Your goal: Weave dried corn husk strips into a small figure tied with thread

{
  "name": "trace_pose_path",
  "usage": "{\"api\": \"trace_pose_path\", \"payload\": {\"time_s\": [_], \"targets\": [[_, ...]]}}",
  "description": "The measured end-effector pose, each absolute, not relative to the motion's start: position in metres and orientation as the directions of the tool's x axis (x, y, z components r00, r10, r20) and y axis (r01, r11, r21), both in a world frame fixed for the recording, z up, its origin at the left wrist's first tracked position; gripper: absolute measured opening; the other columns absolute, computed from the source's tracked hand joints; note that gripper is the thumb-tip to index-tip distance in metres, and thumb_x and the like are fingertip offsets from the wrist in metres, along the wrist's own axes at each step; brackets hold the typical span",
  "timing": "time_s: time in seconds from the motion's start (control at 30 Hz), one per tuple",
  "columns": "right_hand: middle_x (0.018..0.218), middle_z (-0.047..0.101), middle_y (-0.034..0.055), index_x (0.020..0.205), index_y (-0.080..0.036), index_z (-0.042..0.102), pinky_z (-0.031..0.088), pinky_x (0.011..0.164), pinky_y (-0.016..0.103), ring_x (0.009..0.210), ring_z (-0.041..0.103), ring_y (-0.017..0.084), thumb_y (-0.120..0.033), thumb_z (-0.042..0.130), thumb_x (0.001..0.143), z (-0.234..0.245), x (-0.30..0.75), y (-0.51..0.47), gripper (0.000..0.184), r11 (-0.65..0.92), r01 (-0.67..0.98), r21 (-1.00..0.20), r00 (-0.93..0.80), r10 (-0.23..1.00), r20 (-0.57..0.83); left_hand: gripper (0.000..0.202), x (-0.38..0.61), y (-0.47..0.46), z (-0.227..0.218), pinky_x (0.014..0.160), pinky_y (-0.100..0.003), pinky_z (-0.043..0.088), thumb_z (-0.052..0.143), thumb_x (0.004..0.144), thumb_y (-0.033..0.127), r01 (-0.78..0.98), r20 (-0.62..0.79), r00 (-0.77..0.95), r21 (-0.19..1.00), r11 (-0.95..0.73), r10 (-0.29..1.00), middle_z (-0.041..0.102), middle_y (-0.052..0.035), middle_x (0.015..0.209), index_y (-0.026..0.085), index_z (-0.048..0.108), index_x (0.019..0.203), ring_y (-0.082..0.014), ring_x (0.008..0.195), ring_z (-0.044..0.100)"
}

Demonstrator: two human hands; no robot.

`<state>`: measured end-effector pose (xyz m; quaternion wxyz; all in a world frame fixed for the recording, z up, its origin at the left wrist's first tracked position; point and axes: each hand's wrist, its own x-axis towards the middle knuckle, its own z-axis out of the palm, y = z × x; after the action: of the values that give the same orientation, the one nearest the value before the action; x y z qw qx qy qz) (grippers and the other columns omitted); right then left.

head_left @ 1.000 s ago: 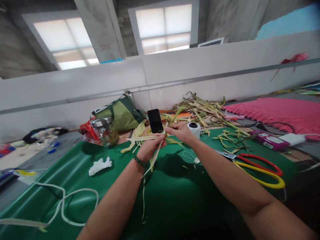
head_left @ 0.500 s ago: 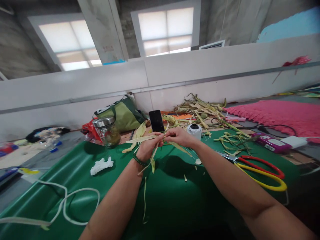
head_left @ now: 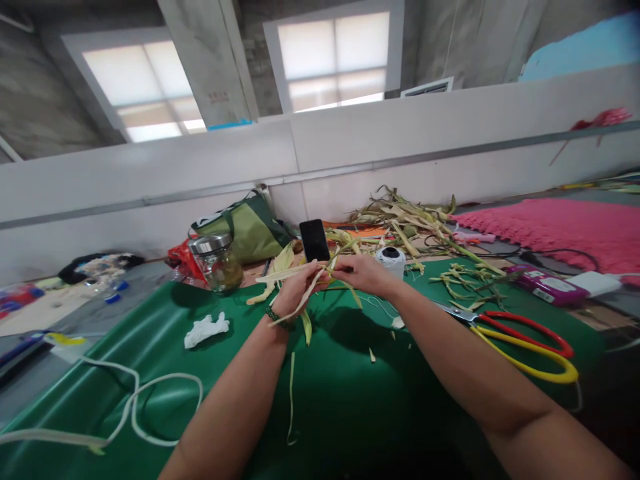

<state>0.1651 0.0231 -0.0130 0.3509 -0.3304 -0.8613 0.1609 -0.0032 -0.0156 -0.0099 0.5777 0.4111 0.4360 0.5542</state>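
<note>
My left hand (head_left: 299,288), with a dark green bead bracelet at the wrist, is closed on pale corn husk strips (head_left: 304,305). Some strips stick out to the left and others hang below it. Close beside it, my right hand (head_left: 361,274) pinches the same husk bundle between thumb and fingers. A greenish strip (head_left: 356,296) dangles under the right hand. The exact meeting point of the fingertips is small and partly hidden. Behind the hands a black phone (head_left: 315,241) stands upright, and a white round-topped device (head_left: 391,262) is just right of it.
Scissors (head_left: 525,340) with red and yellow handles lie by my right forearm on the green mat (head_left: 390,413). A glass jar (head_left: 219,267), crumpled tissue (head_left: 206,330) and white cord (head_left: 135,400) are on the left. A husk pile (head_left: 400,217) lies at the back.
The husk strips have shifted in my hands: the one at my left wrist now slants further left, and the strip under my right hand hangs more steeply. Both hands keep their grip.
</note>
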Motion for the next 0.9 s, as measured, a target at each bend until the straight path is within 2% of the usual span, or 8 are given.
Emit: {"api": "trace_pose_path", "payload": {"time_s": [0.13,0.23,0.3,0.37,0.47,0.57,0.7,0.9], "targets": [[0.078,0.068,0.0041,0.081,-0.014,0.068,0.042,0.065,0.025,0.071,0.058,0.014,-0.023,0.059,0.075,-0.014,0.161,0.023,0.014,0.647,0.369,-0.667,-0.409,0.757,0.509,0.028,-0.002,-0.019,-0.012,0.064,-0.023,0.050,0.056,0.085,0.033,-0.167,0.051,-0.008,0.985,-0.052,0.999,0.068,-0.0020,0.066,0.015,0.069,0.103,-0.0131,0.063,0.064],[0.070,0.066,0.0016,0.092,-0.014,0.067,0.043,0.061,0.026,0.066,0.058,0.014,-0.036,0.064,0.073,-0.018,0.155,0.026,0.029,0.538,0.182,-0.823,-0.404,0.804,0.436,0.039,0.001,-0.021,-0.014,0.068,-0.026,0.051,0.060,0.083,0.038,-0.037,0.167,0.015,0.985,-0.167,0.986,0.071,-0.0025,0.073,0.019,0.065,0.117,-0.0167,0.069,0.066],[0.066,0.065,0.0006,0.089,-0.014,0.066,0.046,0.061,0.027,0.064,0.059,0.015,-0.042,0.068,0.070,-0.022,0.151,0.028,0.034,0.463,0.040,-0.885,-0.463,0.794,0.394,0.041,0.003,-0.021,-0.014,0.068,-0.028,0.051,0.062,0.081,0.038,0.024,0.221,0.007,0.975,-0.221,0.975,0.071,-0.0031,0.074,0.020,0.065,0.118,-0.0190,0.071,0.067],[0.065,0.065,0.0012,0.077,-0.014,0.064,0.048,0.064,0.028,0.064,0.061,0.015,-0.042,0.070,0.066,-0.026,0.148,0.031,0.031,0.413,-0.028,-0.910,-0.489,0.789,0.373,0.041,0.003,-0.020,-0.014,0.066,-0.028,0.050,0.063,0.080,0.035,0.079,0.273,-0.009,0.959,-0.271,0.962,0.070,-0.0028,0.071,0.021,0.065,0.119,-0.0199,0.069,0.066],[0.061,0.062,0.0004,0.069,-0.015,0.062,0.046,0.060,0.027,0.060,0.058,0.015,-0.033,0.070,0.062,-0.029,0.146,0.032,0.021,0.441,0.033,-0.897,-0.434,0.815,0.384,0.034,0.005,-0.017,-0.016,0.067,-0.027,0.049,0.062,0.081,0.030,0.162,0.355,-0.014,0.923,-0.349,0.935,0.071,-0.0031,0.075,0.020,0.069,0.113,-0.0204,0.073,0.065],[0.059,0.058,-0.0011,0.061,-0.016,0.061,0.041,0.056,0.025,0.057,0.052,0.012,-0.023,0.062,0.059,-0.028,0.146,0.031,0.008,0.543,0.146,-0.827,-0.328,0.815,0.478,0.023,0.007,-0.015,-0.020,0.067,-0.027,0.049,0.059,0.082,0.031,0.231,0.398,-0.008,0.893,-0.386,0.917,0.072,-0.0038,0.078,0.018,0.074,0.094,-0.0208,0.075,0.065],[0.057,0.057,-0.0006,0.055,-0.015,0.061,0.037,0.054,0.024,0.056,0.049,0.011,-0.021,0.058,0.059,-0.024,0.148,0.028,0.008,0.584,0.234,-0.778,-0.276,0.807,0.522,0.026,0.010,-0.013,-0.026,0.064,-0.028,0.051,0.055,0.085,0.037,0.168,0.339,-0.003,0.927,-0.334,0.941,0.070,-0.0035,0.068,0.017,0.072,0.085,-0.0189,0.064,0.065],[0.056,0.060,-0.0004,0.060,-0.015,0.068,0.040,0.053,0.024,0.056,0.053,0.013,-0.018,0.058,0.056,-0.024,0.150,0.030,0.011,0.470,0.216,-0.856,-0.238,0.876,0.420,0.031,0.010,-0.010,-0.027,0.063,-0.030,0.053,0.059,0.081,0.045,0.033,0.220,-0.013,0.975,-0.219,0.975,0.069,-0.0046,0.061,0.015,0.067,0.080,-0.0200,0.062,0.067]]}}
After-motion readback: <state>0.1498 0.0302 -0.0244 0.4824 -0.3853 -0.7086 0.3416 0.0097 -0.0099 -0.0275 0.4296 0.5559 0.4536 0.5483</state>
